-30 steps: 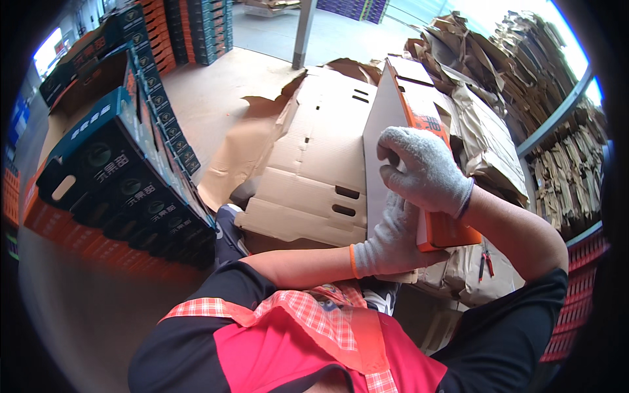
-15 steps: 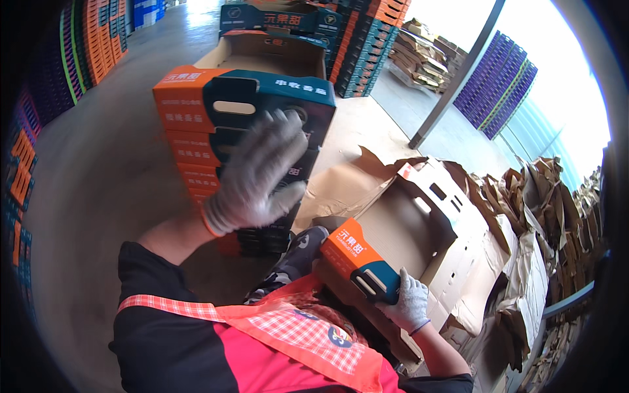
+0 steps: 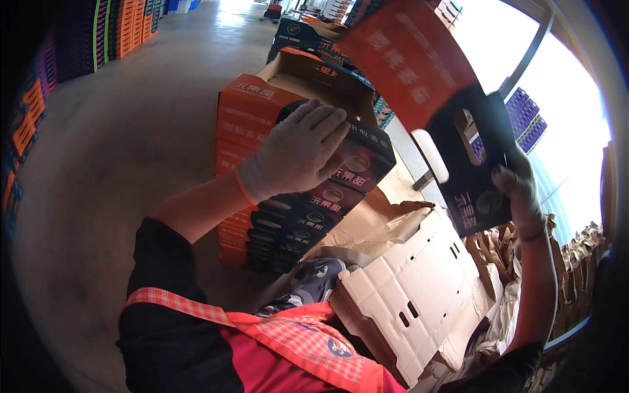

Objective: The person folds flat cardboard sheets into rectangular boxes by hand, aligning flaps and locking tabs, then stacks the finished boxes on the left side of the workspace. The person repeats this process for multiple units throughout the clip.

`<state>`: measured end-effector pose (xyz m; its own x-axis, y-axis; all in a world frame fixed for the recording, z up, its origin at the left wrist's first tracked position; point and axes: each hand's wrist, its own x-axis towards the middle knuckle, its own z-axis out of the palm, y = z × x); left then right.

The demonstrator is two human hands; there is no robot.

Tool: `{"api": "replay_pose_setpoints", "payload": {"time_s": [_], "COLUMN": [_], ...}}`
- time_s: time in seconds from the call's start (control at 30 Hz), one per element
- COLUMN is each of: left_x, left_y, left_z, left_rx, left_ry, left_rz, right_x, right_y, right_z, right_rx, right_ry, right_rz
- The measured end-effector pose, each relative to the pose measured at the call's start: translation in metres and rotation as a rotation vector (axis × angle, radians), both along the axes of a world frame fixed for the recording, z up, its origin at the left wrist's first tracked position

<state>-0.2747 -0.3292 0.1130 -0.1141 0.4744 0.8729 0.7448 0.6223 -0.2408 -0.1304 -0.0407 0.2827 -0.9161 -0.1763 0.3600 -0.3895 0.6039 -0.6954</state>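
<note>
My right hand (image 3: 522,196), in a pale work glove, grips the edge of an orange and dark-green cardboard box (image 3: 419,78) with an oval handle cutout. The box is raised on the right and tilted, slightly blurred. My left hand (image 3: 293,154), also gloved, lies in front of the top of a stack of matching boxes (image 3: 239,164), fingers stretched out. It seems to rest against the upper box; exact contact is hard to tell. Nothing shows in its palm. Beside my leg lies a pile of plain cardboard trays (image 3: 413,275), perforated side up.
Behind the stack stands another dark-green box pile (image 3: 298,36). Brown wrapping paper (image 3: 377,219) lies between stack and trays. Rows of folded cardboard (image 3: 576,255) line the right side. Coloured crate stacks (image 3: 131,26) stand far left; purple crates (image 3: 527,118) stand beyond a slanting metal post.
My right hand has lifted the box from the tray pile, up and to the right. My left hand has come against the stack's top. The view has shifted.
</note>
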Motion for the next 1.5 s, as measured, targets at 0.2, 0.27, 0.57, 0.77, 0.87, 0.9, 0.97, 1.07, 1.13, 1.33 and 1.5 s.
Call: {"api": "replay_pose_setpoints", "payload": {"time_s": [0.2,0.27,0.57,0.77,0.87,0.9,0.97,1.07,1.13,1.33,1.5], "left_x": [0.001,0.000,0.073,0.014,-0.008,-0.016,-0.031,-0.042,-0.046,-0.041,-0.036], "left_y": [-0.002,-0.005,-0.047,-0.114,-0.128,-0.128,-0.126,-0.113,-0.106,-0.095,-0.090], "left_z": [0.010,0.010,-0.032,-0.187,-0.259,-0.277,-0.306,-0.336,-0.345,-0.331,-0.322], "left_rx": [0.092,0.028,0.090,0.959,1.303,1.366,1.588,1.879,1.902,1.835,1.931], "left_ry": [-0.025,0.008,0.214,-0.593,-1.207,-1.385,-1.777,-2.058,-2.062,-2.192,-2.266], "left_rz": [-0.183,-0.184,-0.616,-0.032,-0.017,-0.014,-0.138,-0.249,-0.232,-0.139,-0.153], "right_x": [-0.135,-0.164,-0.177,-0.184,-0.187,-0.195,-0.208,-0.208,-0.191,-0.164,-0.196], "right_y": [-0.083,-0.101,-0.067,0.035,0.023,0.016,-0.002,-0.029,-0.043,-0.061,-0.056], "right_z": [0.023,0.010,-0.041,-0.139,-0.277,-0.322,-0.410,-0.502,-0.532,-0.535,-0.510], "right_rx": [0.480,0.473,0.346,-0.866,-0.818,-0.892,-0.937,-1.078,-1.175,-1.335,-1.579], "right_ry": [-0.052,0.016,0.210,0.671,-0.616,-0.843,-0.975,-1.009,-0.995,-0.864,-0.796], "right_rz": [0.296,0.227,0.051,-0.344,-0.557,-0.549,-0.465,-0.381,-0.315,-0.130,-0.035]}}
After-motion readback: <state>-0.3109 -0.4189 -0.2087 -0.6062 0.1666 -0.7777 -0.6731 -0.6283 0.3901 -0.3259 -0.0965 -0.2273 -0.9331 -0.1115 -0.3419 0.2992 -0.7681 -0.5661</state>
